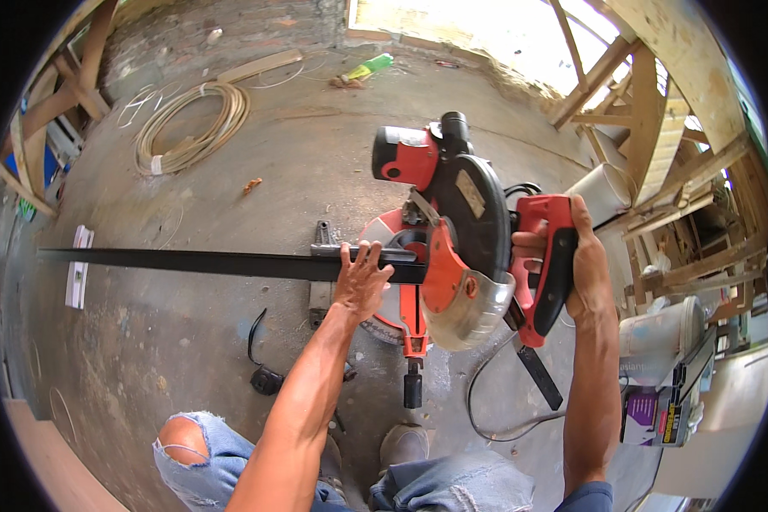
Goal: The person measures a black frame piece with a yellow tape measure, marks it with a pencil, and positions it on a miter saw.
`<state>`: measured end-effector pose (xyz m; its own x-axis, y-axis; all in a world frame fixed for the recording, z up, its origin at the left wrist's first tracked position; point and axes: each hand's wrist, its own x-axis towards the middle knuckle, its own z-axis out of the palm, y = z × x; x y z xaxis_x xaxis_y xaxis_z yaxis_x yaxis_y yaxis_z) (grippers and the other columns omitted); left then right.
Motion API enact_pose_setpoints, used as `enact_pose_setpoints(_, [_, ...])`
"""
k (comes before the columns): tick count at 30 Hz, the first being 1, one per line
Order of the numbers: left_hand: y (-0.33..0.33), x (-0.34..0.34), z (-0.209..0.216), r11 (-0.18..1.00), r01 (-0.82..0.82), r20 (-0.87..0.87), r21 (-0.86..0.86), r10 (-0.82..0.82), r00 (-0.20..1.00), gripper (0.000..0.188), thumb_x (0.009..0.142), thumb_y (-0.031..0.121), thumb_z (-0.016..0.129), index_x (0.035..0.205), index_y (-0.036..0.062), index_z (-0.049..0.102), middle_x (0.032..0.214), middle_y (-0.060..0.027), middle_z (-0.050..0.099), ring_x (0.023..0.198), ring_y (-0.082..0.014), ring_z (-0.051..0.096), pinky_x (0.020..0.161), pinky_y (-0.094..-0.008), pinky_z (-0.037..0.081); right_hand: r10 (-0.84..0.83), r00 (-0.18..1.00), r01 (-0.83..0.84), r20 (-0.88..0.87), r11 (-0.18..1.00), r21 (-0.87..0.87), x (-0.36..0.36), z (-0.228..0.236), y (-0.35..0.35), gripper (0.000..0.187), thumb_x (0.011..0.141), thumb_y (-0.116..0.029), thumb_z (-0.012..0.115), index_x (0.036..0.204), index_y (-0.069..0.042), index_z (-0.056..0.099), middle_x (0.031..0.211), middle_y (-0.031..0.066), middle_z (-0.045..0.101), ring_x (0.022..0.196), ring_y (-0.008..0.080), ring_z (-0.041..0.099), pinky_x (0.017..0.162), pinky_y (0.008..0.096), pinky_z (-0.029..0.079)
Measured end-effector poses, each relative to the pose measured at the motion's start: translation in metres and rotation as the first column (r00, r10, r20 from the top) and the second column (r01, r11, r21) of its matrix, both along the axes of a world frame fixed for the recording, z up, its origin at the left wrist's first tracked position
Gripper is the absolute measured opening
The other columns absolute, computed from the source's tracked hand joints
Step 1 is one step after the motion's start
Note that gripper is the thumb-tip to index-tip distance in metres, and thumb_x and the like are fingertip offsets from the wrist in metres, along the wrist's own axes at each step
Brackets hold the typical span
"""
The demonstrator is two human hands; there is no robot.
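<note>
Through the single head view I find the black bar (pixel 188 262) lying low above the floor (pixel 145 358), its right end at the saw (pixel 478 205) and its left end across a pale strip (pixel 77 293) near the floor's left edge. Its long axis runs left to right, almost level with the floor's near edge and roughly square to the red slotted arm (pixel 411 320) that points back toward the feet; the far tip aims left, while the other end disappears behind the orange guard (pixel 439 273). My left hand (pixel 363 280) lies palm down over the bar beside the guard, fingers spread apart and reaching across to the grey fence (pixel 324 237), so it presses rather than wraps. My right hand (pixel 587 264) is closed around the red-and-black handle (pixel 557 286), fingers through its loop; whether the trigger is squeezed I cannot tell. I judge the step in hand to be steadying the bar under the saw head. As I read it, the next move calls for firm pressure against the fence, left fingers clear of the guard, and a controlled downward push on the handle.
</note>
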<state>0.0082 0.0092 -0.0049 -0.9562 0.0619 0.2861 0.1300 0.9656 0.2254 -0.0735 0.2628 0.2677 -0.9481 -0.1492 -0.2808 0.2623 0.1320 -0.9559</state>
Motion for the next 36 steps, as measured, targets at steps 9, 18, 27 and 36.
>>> enact_pose_setpoints(9, [0.009,-0.002,0.004,0.999,-0.034,0.054,-0.038,0.036,0.998,0.025,0.081,0.028,0.081,0.103,0.0186,0.076,0.134,-0.0131,0.044,0.136,-0.0339,0.037,0.114,-0.067,0.025,-0.078,0.997,0.076,-0.021,0.995,-0.067,0.019,-0.017,0.007,0.07,0.1,-0.071,0.045,0.096,-0.004,0.064,0.08,0.0132,0.071,0.067,0.0226,0.07,0.061,0.0319,0.057])
enact_pose_setpoints(18, [0.006,-0.004,0.003,0.997,-0.035,0.075,-0.073,0.041,0.996,0.026,0.083,0.03,0.08,0.106,0.0189,0.077,0.135,-0.0133,0.045,0.136,-0.0337,0.037,0.115,-0.0667,0.025,-0.128,0.991,0.123,-0.047,0.987,-0.104,0.031,-0.03,0.002,0.07,0.097,-0.075,0.048,0.091,-0.006,0.063,0.066,0.0011,0.057,0.052,0.0114,0.054,0.05,0.0263,0.044])
enact_pose_setpoints(27, [0.004,-0.004,0.0,0.999,-0.021,0.053,-0.035,0.023,0.998,0.027,0.081,0.031,0.081,0.105,0.0176,0.077,0.134,-0.0129,0.045,0.137,-0.0336,0.038,0.115,-0.066,0.025,-0.19,0.98,0.183,-0.063,0.978,-0.098,0.037,-0.035,0.0,0.067,0.099,-0.072,0.047,0.091,-0.007,0.059,0.065,0.0011,0.053,0.051,0.0136,0.051,0.05,0.0281,0.041])
enact_pose_setpoints(36, [0.006,-0.004,0.001,0.998,-0.023,0.079,-0.064,0.028,0.996,0.029,0.081,0.03,0.081,0.108,0.0195,0.078,0.135,-0.0126,0.046,0.137,-0.033,0.037,0.114,-0.0657,0.024,-0.217,0.974,0.208,-0.07,0.971,-0.118,0.043,-0.04,0.001,0.074,0.094,-0.078,0.049,0.089,-0.005,0.063,0.065,0.0009,0.057,0.05,0.01,0.053,0.047,0.0252,0.043])
